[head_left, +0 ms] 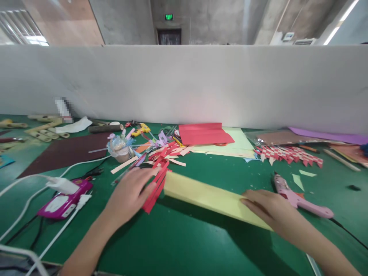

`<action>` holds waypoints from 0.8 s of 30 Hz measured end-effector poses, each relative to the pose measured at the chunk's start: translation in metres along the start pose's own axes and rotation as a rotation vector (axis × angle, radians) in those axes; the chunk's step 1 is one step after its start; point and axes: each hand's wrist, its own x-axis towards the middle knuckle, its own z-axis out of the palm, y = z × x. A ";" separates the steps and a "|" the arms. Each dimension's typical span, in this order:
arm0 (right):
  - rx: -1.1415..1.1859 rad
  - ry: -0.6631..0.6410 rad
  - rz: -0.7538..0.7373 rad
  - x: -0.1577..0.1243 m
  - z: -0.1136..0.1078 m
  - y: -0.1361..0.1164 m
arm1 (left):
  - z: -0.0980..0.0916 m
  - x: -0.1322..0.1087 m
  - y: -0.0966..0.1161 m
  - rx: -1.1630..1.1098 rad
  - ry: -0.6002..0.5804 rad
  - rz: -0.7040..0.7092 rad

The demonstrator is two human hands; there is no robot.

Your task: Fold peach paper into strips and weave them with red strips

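Observation:
A long folded strip of pale yellow paper (202, 193) slants over the near part of the green table, its right end lower than its left. My right hand (267, 209) is closed on that right end, fingers over the top edge. At the paper's left end, my left hand (130, 193) lies over a bundle of red paper strips (156, 191). Its thumb and forefinger are apart, with red strips showing between them; the other fingers are partly hidden and slightly blurred. Right of my right hand lies a pink glue gun (301, 205).
A purple power strip (64, 201) with white cables sits at left. Behind are a cup of scraps (120, 149), a yellow glue gun (140, 129), red paper (202, 134), light green sheets (238, 143) and woven red-white paper (290, 155). A white partition (184, 84) stands behind.

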 end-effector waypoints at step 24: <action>-0.150 0.566 -0.018 0.034 -0.023 -0.040 | 0.012 0.043 0.093 0.152 0.521 0.491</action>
